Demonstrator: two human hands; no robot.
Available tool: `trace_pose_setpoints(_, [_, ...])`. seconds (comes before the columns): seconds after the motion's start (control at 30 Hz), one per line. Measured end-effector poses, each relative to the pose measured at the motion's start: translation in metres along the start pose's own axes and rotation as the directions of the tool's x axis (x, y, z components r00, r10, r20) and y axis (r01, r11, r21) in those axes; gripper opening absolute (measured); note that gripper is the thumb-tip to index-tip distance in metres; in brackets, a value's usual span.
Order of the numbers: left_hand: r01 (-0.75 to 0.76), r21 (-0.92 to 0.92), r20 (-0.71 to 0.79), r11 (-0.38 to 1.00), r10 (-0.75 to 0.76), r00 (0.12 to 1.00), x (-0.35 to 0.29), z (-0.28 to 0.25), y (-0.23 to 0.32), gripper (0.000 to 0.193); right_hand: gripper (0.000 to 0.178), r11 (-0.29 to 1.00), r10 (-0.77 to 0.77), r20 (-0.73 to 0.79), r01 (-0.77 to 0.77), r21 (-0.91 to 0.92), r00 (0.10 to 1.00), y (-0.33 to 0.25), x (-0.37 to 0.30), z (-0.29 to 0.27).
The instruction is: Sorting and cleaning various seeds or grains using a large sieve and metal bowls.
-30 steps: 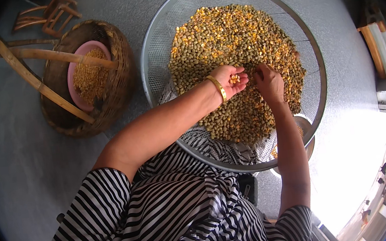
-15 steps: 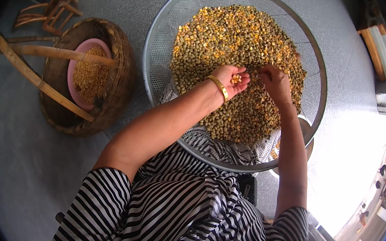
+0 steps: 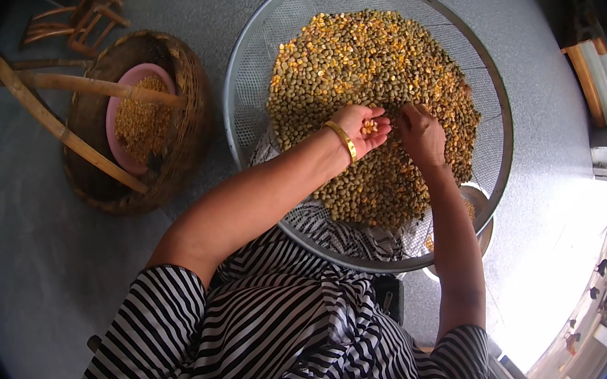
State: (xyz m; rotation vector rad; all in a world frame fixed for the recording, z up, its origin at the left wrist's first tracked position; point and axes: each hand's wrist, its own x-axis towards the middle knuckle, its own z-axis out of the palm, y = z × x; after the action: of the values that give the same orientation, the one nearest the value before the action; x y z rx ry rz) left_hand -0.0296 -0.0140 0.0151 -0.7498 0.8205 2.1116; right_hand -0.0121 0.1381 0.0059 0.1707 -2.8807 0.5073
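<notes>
While the left hand (image 3: 360, 127) cups yellow kernels palm-up over the round wire-mesh sieve (image 3: 492, 104) | right hand (image 3: 421, 135) beside it, fingertips apparently pinching into the green-and-yellow seed heap (image 3: 372, 69) | risk: a tilted palm spills sorted kernels back.

The floor is grey speckled concrete (image 3: 40, 242), smooth and matte. At the near right, strong daylight falls on it in a bright white patch (image 3: 552, 266). At the far left lies a small brown wooden frame of sticks (image 3: 85, 16)
</notes>
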Motion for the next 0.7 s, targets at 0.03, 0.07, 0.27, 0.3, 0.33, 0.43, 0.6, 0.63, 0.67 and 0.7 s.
trace_pose_setpoints(0.03, [0.002, 0.001, -0.002, 1.000, -0.002, 1.000, 0.000, 0.000, 0.000, 0.019, 0.013, 0.999, -0.002, -0.008, 0.002, 0.043, 1.000, 0.003, 0.001, -0.002])
trace_pose_setpoints(0.07, [0.003, 0.002, -0.002, 1.000, -0.003, 1.000, 0.001, 0.000, 0.000, 0.019, 0.012, 0.996, -0.003, -0.016, 0.004, 0.086, 1.000, 0.005, 0.002, -0.004])
trace_pose_setpoints(0.27, [0.006, -0.006, 0.000, 1.000, -0.006, 1.000, -0.002, 0.001, 0.000, 0.018, 0.010, 0.978, 0.058, -0.125, -0.031, 0.208, 0.990, 0.013, 0.008, -0.021])
trace_pose_setpoints(0.3, [-0.001, 0.006, -0.002, 1.000, 0.001, 1.000, -0.002, 0.001, 0.000, 0.018, 0.010, 0.972, 0.077, -0.130, -0.045, 0.233, 0.988, 0.011, 0.010, -0.025])
trace_pose_setpoints(0.33, [-0.007, 0.017, -0.003, 1.000, 0.008, 1.000, -0.003, 0.000, 0.000, 0.017, 0.009, 0.958, 0.080, -0.106, -0.047, 0.282, 0.991, 0.006, 0.010, -0.029])
trace_pose_setpoints(0.43, [-0.004, -0.034, 0.016, 0.999, 0.005, 1.000, 0.000, 0.000, -0.003, 0.016, 0.011, 0.826, 0.115, 0.136, -0.171, 0.537, 0.984, -0.011, 0.004, -0.038])
trace_pose_setpoints(0.6, [-0.047, -0.045, 0.041, 0.998, 0.049, 0.998, 0.000, -0.001, -0.002, 0.018, 0.013, 0.901, -0.017, 0.052, -0.007, 0.434, 0.999, -0.005, 0.001, -0.019])
trace_pose_setpoints(0.63, [-0.047, -0.058, 0.030, 0.997, 0.048, 0.998, 0.001, -0.002, 0.000, 0.018, 0.012, 0.956, -0.021, 0.002, 0.020, 0.294, 1.000, -0.002, 0.001, -0.015])
trace_pose_setpoints(0.67, [-0.041, -0.036, 0.033, 0.999, 0.042, 0.999, 0.001, -0.005, 0.001, 0.018, 0.011, 0.985, 0.005, 0.042, -0.012, 0.175, 0.999, 0.000, -0.002, -0.011])
trace_pose_setpoints(0.7, [-0.038, -0.016, 0.037, 0.999, 0.039, 0.999, 0.000, -0.007, 0.003, 0.019, 0.015, 0.995, 0.013, 0.101, -0.023, 0.099, 0.995, -0.001, -0.005, -0.008])
